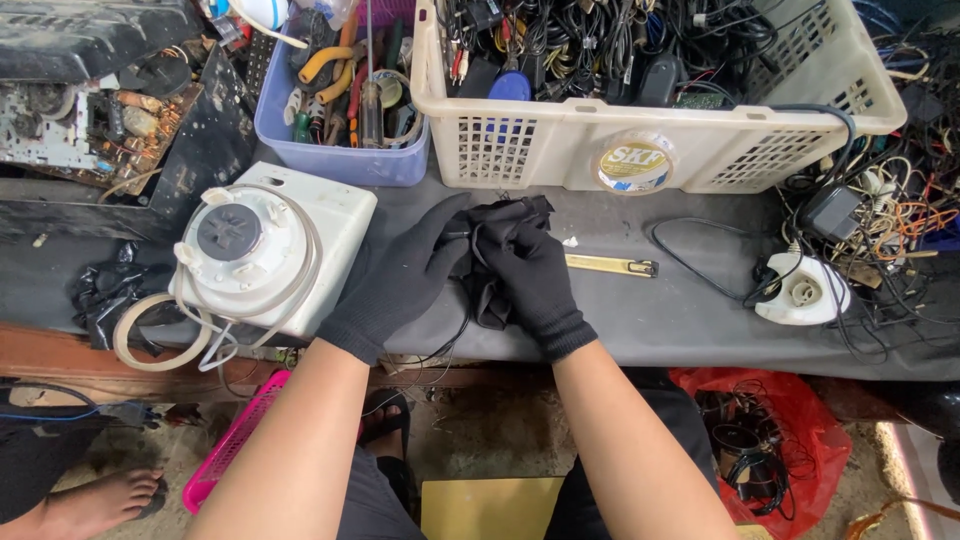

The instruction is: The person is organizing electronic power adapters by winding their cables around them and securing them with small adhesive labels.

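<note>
My black-gloved left hand and right hand cover most of the crumpled black cloth, so whatever lies inside it is hidden. My right fingers sink into its folds. The cream plastic basket is cut off at the top edge.

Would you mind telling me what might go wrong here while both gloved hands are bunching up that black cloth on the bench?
1. A thin black wire runs under the black cloth held by the left hand and right hand; it might snag and get tugged.
2. The white appliance base sits close to the bench edge by the left hand, with its cord looping over; a bump could knock it off.
</note>
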